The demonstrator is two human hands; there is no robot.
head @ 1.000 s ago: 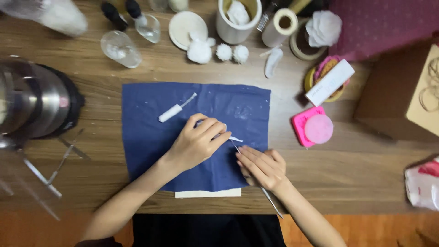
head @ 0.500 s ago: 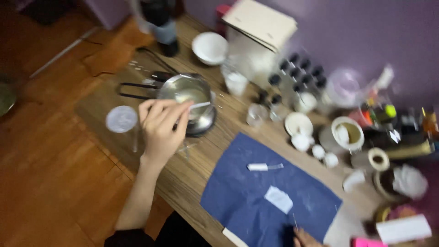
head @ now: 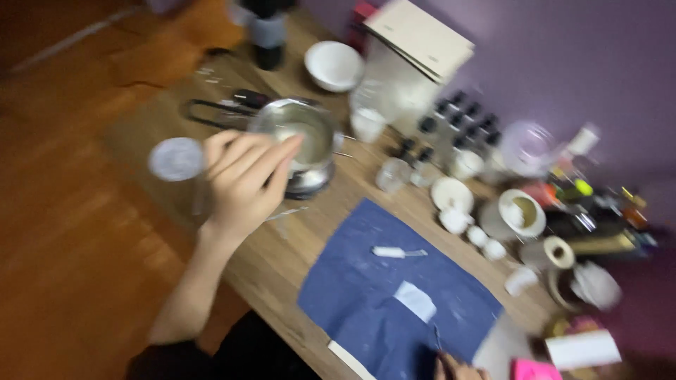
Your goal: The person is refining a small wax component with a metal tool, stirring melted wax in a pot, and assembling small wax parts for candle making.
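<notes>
While my left hand [head: 243, 179] hovers with loose, empty fingers beside the metal pot [head: 296, 141], my right hand [head: 458, 367] shows only at the edge. It rests on the blue cloth [head: 366, 295]; I cannot tell its grip.

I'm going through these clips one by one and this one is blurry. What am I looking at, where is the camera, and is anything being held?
The camera sits on a person's head and looks down at their own bare hands; it is turning, hence the blur. The left hand reaches toward a shiny metal pot on the wooden table; whether it grips anything I cannot tell. The right hand barely shows at the bottom edge. A dark blue cloth carries a small white piece and a small white tool. Jars and small bowls crowd the far side.
</notes>
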